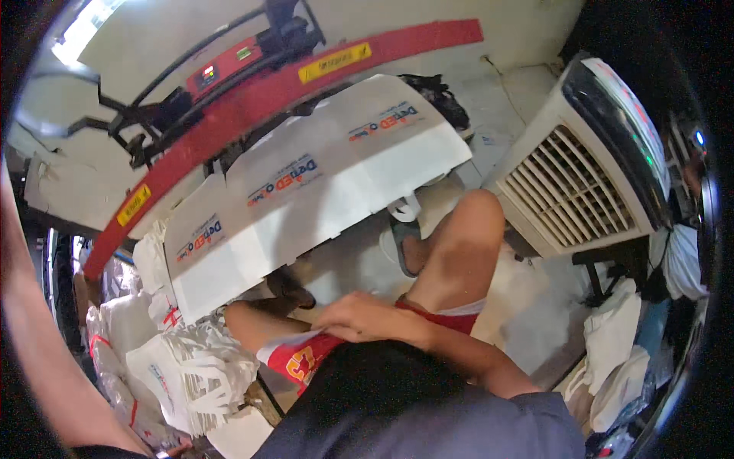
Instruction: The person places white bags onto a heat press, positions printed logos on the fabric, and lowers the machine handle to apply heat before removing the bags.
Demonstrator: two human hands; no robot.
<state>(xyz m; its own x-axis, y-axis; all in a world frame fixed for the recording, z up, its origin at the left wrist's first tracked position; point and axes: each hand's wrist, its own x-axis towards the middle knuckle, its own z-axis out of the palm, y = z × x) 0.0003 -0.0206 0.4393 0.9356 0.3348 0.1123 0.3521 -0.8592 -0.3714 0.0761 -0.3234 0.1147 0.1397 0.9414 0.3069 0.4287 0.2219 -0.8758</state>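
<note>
My right hand (355, 317) rests at my lap, fingers closed on the hem of my red shorts (302, 359). My left forearm (61, 336) rises along the left edge; its hand is out of frame. In front of my knees lie white printed fabric bags (336, 187) side by side on a flat platen, each with a blue and red print. Over their far side runs a long red press bar (397, 46) with yellow labels, a small red control box (229, 69) and black linkage arms.
A white and black air cooler (569, 187) stands at the right. Piles of white bags (191, 367), some bundled with red ties, crowd the lower left. More white fabric (612, 336) lies at the lower right, beside a black metal support (596, 271). My slippered feet are on the floor below the platen.
</note>
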